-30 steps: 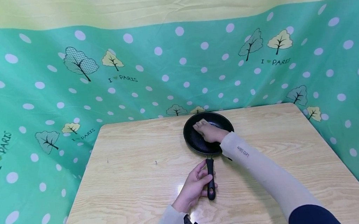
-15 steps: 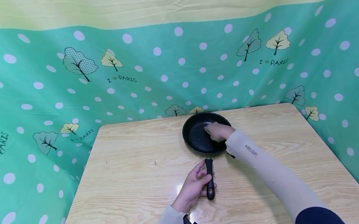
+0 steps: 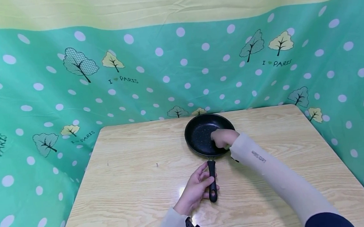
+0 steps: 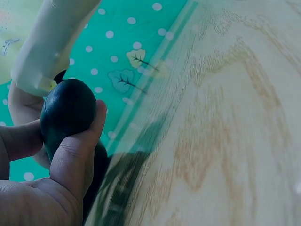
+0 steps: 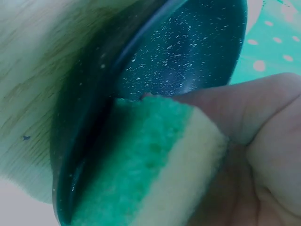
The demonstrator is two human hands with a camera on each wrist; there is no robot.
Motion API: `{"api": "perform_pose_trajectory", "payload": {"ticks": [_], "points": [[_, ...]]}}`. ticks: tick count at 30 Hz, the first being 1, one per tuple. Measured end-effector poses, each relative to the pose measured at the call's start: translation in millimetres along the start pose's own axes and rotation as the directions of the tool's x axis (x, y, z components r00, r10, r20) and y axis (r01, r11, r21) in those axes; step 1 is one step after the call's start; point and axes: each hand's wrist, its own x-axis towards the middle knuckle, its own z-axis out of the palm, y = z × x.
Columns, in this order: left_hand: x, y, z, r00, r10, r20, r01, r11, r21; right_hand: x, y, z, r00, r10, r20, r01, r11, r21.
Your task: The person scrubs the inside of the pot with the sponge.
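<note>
A black frying pan [image 3: 199, 135] with pale speckles inside lies at the back of the table, its handle [image 3: 211, 171] pointing toward me. My left hand [image 3: 195, 188] holds that handle, thumb on one side and fingers on the other; the handle's rounded end [image 4: 68, 110] fills the middle of the left wrist view. Inside the pan, at its right part, is my right hand [image 3: 225, 137]. It grips a two-layer sponge [image 5: 155, 155], green on one face and cream on the other. In the right wrist view the green face lies against the pan's inner wall. From the head, the hand mostly hides the sponge.
The wood-grain table [image 3: 136, 188] extends on both sides of the pan. A green dotted curtain [image 3: 153, 73] with printed trees hangs right behind its back edge and along both sides. A small dark mark [image 3: 157, 165] shows on the tabletop.
My right hand has moved with the sponge from the pan's upper middle to the right and toward me. The left hand stays on the handle, and the pan has hardly moved.
</note>
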Motion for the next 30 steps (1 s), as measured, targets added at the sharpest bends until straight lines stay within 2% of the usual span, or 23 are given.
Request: {"api": "perform_pose_trajectory", "payload": {"ticks": [4,8,11,15,23,30], "points": [[-0.1,0.6,-0.1,1.0,-0.001,-0.002,0.001,1.0,0.005,-7,-2,1,1.0,-0.025,0.012,0.025,1.0,0.001],[-0.1,1.1,-0.2,1.0,-0.001,-0.007,0.001,1.0,0.01,-13,-5,1,0.995,-0.094,0.027,0.095,0.995,-0.024],[0.2,1.2,-0.2,1.0,-0.001,-0.01,0.001,1.0,0.01,-15,-6,0,0.983,-0.178,0.039,0.18,0.982,-0.048],[0.7,0.7,-0.1,1.0,-0.005,-0.014,0.005,1.0,0.009,-16,-9,0,0.967,-0.25,0.048,0.252,0.966,-0.052],[0.8,-0.2,-0.2,1.0,-0.009,-0.018,0.009,1.0,0.014,-10,-17,8,0.971,-0.235,0.037,0.235,0.972,0.019],[1.1,-0.3,0.3,1.0,-0.003,-0.016,0.004,1.0,0.009,1,-25,11,0.956,-0.294,0.001,0.294,0.956,-0.01]]}}
